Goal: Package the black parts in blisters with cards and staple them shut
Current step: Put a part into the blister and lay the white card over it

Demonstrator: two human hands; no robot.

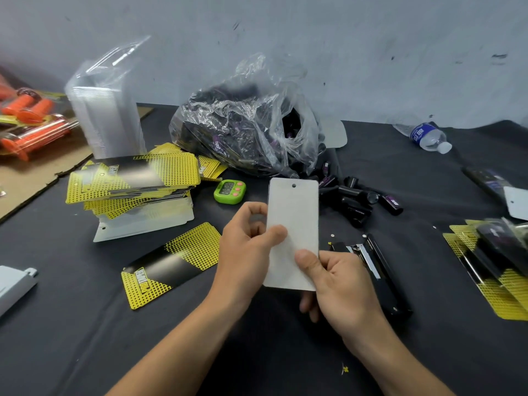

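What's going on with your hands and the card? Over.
Left hand and right hand pinch card, white side showing. Stapler lies by right hand. Nothing in the way.

A scuffed, pale grey wall (371,38) runs along the far side behind a black-covered table (85,352), under flat, even light.

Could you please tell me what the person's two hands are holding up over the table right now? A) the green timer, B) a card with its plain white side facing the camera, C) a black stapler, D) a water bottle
B: the left hand and right hand both pinch the card, its white side and punched hole showing.
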